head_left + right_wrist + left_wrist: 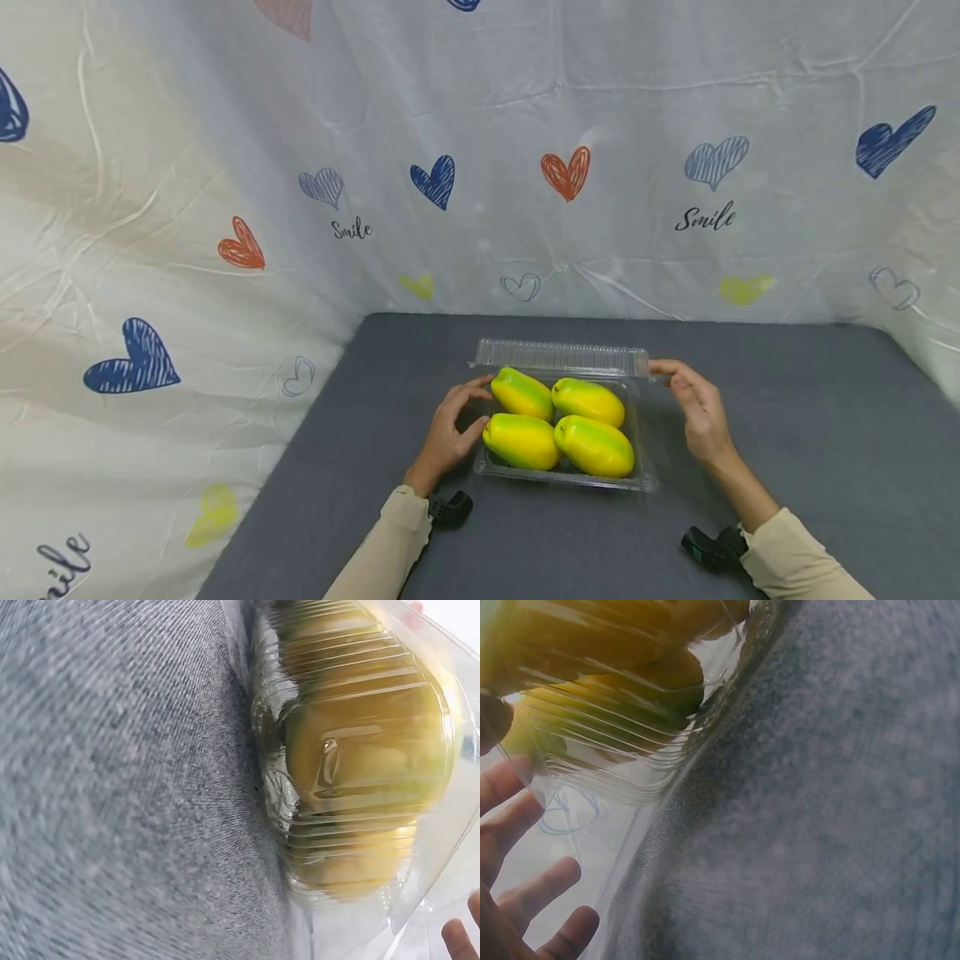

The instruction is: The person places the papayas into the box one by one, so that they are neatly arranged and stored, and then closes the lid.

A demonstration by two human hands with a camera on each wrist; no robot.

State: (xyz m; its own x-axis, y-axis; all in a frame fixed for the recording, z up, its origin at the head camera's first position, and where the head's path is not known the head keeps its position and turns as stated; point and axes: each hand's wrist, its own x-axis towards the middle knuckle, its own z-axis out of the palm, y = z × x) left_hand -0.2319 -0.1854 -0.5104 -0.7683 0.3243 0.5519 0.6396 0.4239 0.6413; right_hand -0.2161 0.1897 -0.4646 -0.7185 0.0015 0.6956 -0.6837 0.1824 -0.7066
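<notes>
A clear plastic clamshell container [645, 482] sits on the table with its ribbed lid [562, 358] raised at the far side. Several yellow-green fruits [596, 446], mango-like in shape, fill its base in two rows. My left hand [450, 429] is at the container's left side, fingers spread and thumb beside the front fruit; in the left wrist view its fingers [544, 892] are apart near the clear rim. At the lid's right end, my right hand [702, 412] reaches with extended fingers, the index finger at the lid's corner. Right fingertips [457, 937] only partly show in the right wrist view.
A dark grey cloth covers the table [420, 350]. Behind and to the left hangs a white sheet [480, 242] printed with hearts and the word Smile. Black straps with camera mounts [450, 508] are on both wrists.
</notes>
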